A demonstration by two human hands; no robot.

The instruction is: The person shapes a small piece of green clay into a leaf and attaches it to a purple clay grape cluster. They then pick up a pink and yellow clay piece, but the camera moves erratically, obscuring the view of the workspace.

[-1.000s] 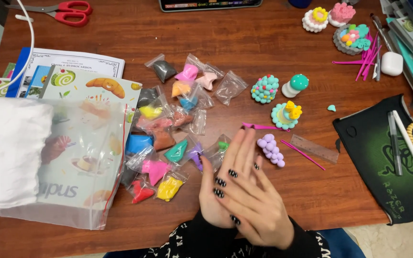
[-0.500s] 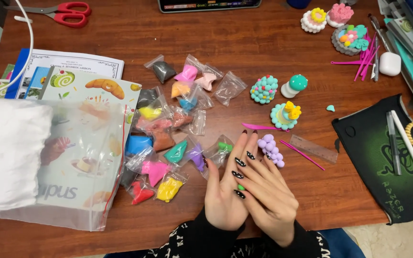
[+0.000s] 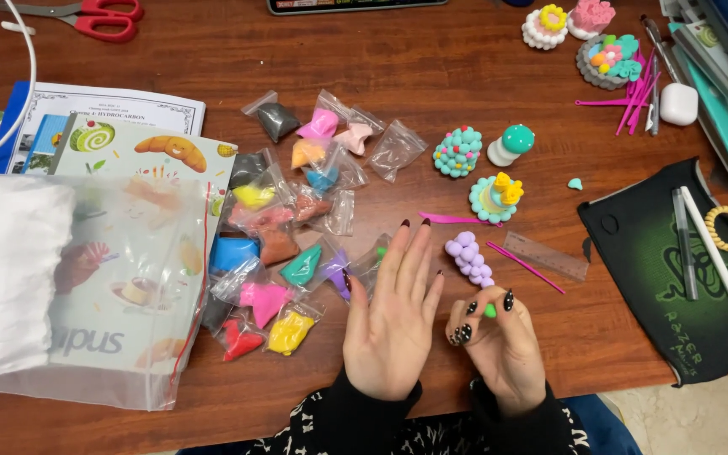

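Note:
My left hand [image 3: 393, 324] is held flat over the wooden desk [image 3: 431, 59], fingers stretched and together, with nothing in it. Just right of it, my right hand [image 3: 503, 345] is curled and pinches a small green clay ball [image 3: 489, 311] in its fingertips. A purple clay grape cluster [image 3: 469, 257] lies just beyond my right hand. Several small bags of coloured clay [image 3: 297, 219] are spread to the left of my left hand, with a green one [image 3: 302, 268] and a purple one [image 3: 335, 271] closest.
A large clear zip bag with white filling [image 3: 77, 286] lies at the left on printed sheets. Finished clay figures [image 3: 496, 195] stand beyond the grapes, with pink tools [image 3: 526, 266] and a clear ruler [image 3: 547, 256]. A black mat with pens [image 3: 676, 278] is at the right, and red scissors [image 3: 99, 18] at the far left.
My hands were pressed together, one over the other. They have come apart: the left is now flat and bare, and the right holds a small green ball.

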